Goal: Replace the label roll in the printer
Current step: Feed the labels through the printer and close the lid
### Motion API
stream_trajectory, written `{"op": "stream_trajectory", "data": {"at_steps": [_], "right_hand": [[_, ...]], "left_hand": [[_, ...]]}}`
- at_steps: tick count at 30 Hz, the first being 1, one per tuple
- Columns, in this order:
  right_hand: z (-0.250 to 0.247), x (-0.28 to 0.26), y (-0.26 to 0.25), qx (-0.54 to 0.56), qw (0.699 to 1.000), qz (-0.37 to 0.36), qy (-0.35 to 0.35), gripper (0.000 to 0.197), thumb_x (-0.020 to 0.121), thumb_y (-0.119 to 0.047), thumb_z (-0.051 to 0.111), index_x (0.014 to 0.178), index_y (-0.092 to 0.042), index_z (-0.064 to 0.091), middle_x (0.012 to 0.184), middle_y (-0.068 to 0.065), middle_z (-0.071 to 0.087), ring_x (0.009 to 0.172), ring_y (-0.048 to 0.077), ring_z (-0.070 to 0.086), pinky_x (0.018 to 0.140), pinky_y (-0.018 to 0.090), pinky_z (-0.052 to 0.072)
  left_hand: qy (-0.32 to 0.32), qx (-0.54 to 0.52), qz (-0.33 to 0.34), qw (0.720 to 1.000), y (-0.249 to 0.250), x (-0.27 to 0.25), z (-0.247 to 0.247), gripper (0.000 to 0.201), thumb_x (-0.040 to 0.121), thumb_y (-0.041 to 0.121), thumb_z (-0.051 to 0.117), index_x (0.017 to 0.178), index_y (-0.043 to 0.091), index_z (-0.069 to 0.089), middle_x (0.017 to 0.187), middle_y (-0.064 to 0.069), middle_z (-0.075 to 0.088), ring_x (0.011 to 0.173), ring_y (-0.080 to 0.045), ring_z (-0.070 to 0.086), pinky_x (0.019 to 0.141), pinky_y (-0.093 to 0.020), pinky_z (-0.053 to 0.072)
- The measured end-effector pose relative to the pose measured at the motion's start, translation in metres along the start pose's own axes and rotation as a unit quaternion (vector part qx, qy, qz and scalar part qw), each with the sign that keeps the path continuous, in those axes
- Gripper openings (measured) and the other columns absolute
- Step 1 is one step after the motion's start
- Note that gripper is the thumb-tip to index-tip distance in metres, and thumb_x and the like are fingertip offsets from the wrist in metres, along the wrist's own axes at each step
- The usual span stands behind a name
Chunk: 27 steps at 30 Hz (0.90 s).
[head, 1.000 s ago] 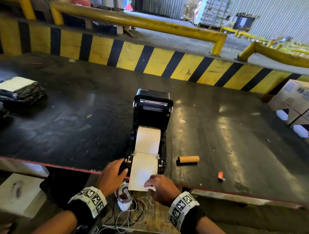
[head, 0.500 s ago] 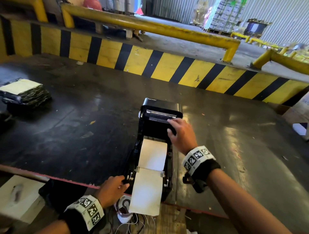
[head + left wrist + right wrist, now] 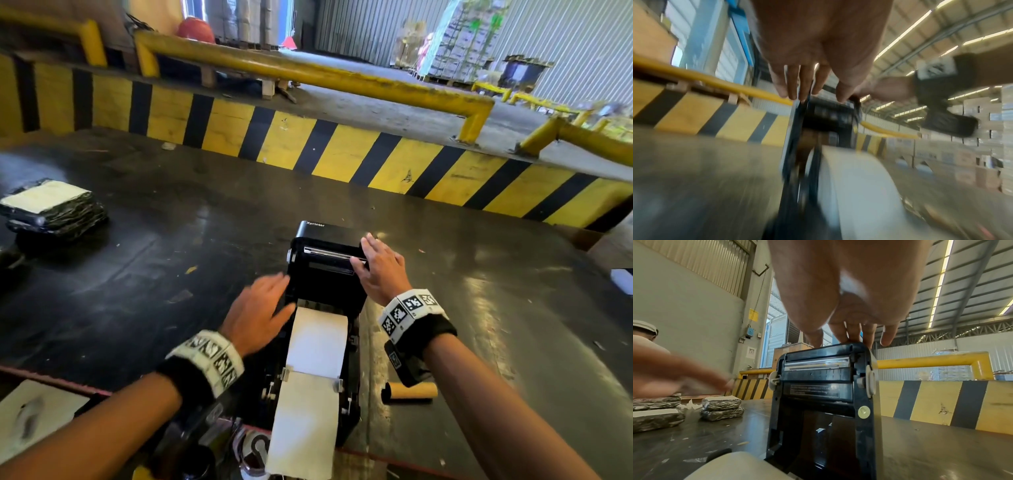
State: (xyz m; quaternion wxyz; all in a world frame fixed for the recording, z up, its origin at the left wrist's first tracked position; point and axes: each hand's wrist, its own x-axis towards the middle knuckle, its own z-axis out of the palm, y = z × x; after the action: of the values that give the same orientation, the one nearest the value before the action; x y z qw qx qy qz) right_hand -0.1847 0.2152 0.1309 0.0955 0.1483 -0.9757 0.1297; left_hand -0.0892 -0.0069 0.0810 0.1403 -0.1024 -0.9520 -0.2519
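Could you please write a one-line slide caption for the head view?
Right hand on the open printer lid, left hand alongside, label paper fed out.

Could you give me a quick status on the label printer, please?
Right hand on raised printer lid, fingers over its edge. Left hand open beside it. New label roll seated. Nothing blocking.
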Motion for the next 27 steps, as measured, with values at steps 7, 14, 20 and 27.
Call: {"op": "stream_trajectory", "data": {"at_steps": [7, 14, 20, 27], "right_hand": [[-0.004, -0.006, 0.002, 0.014, 1.000, -0.002, 0.006, 0.047, 0.100, -0.033, 0.035, 0.144, -0.015, 0.034, 0.156, 0.003, 0.027, 0.143, 0.017, 0.022, 0.113, 0.037, 0.016], [-0.004, -0.020, 0.009, 0.107, 0.983, -0.033, 0.147, 0.034, 0.090, -0.035, 0.046, 0.097, -0.017, 0.074, 0.115, 0.002, 0.069, 0.107, 0.023, 0.059, 0.093, 0.034, 0.030], [-0.002, -0.035, 0.014, 0.164, 0.965, -0.049, 0.198, 0.018, 0.077, -0.019, 0.076, 0.093, -0.014, 0.072, 0.098, 0.007, 0.065, 0.093, 0.022, 0.058, 0.085, 0.039, 0.046], [0.006, -0.055, 0.021, 0.232, 0.964, 0.009, 0.129, 0.070, 0.077, -0.051, 0.065, 0.136, -0.018, 0.046, 0.138, 0.010, 0.049, 0.128, 0.023, 0.041, 0.106, 0.041, 0.035]], "left_hand": [[-0.024, 0.153, 0.073, 0.985, 0.014, 0.089, -0.011, 0.064, 0.096, 0.041, 0.036, 0.148, 0.009, 0.016, 0.159, -0.009, 0.014, 0.147, -0.021, 0.008, 0.120, -0.040, 0.014], [0.068, 0.105, 0.138, 0.983, 0.007, 0.072, -0.009, 0.053, 0.092, 0.042, 0.032, 0.127, 0.009, 0.056, 0.136, -0.010, 0.056, 0.127, -0.026, 0.050, 0.103, -0.041, 0.041], [0.127, 0.049, 0.154, 0.979, 0.009, 0.062, -0.023, 0.023, 0.087, 0.031, 0.059, 0.096, 0.013, 0.070, 0.095, -0.004, 0.066, 0.092, -0.022, 0.060, 0.081, -0.040, 0.052], [0.043, -0.061, 0.017, 0.997, 0.007, 0.053, -0.030, 0.064, 0.080, 0.033, 0.070, 0.137, 0.020, 0.044, 0.143, -0.010, 0.042, 0.136, -0.024, 0.030, 0.112, -0.045, 0.030]]}}
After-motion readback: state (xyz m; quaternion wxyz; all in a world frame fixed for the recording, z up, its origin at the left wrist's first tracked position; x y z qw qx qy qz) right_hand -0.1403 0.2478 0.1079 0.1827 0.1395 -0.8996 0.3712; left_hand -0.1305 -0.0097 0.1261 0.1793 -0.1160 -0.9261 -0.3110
